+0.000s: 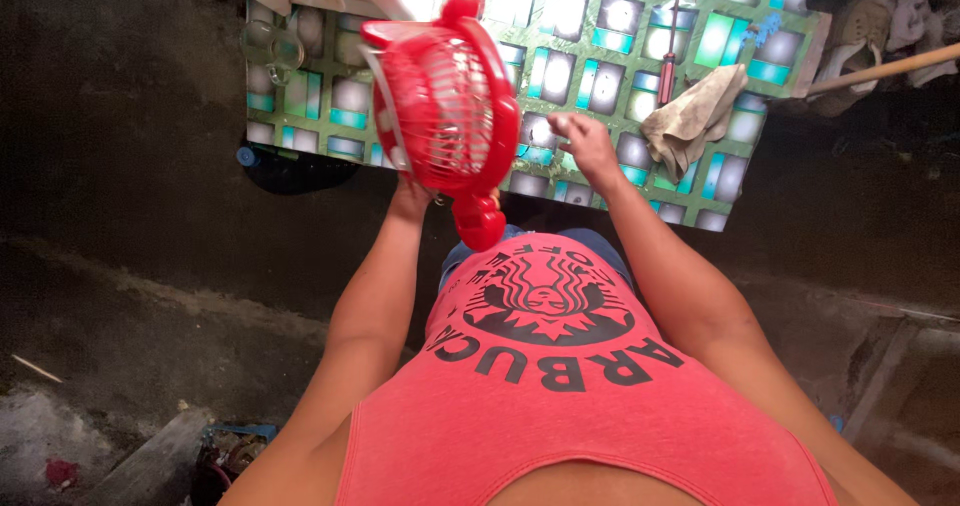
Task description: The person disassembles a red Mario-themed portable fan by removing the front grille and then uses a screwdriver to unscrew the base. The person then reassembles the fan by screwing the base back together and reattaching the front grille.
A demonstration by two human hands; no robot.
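A small red fan [445,106] with a round wire-like grille is held up over the near edge of a mat with a green and white square pattern [610,61]. My left hand [412,198] grips the fan from below, mostly hidden behind it. My right hand [585,144] hovers just right of the fan, fingers curled together over the mat; whether it pinches something small I cannot tell.
A crumpled beige rag [693,116] lies on the mat's right part, with a red-handled screwdriver [668,64] beside it. A wooden stick [880,69] and grey cloth [880,21] lie at the top right. Dark rough floor surrounds the mat; a wooden plank [150,456] sits at lower left.
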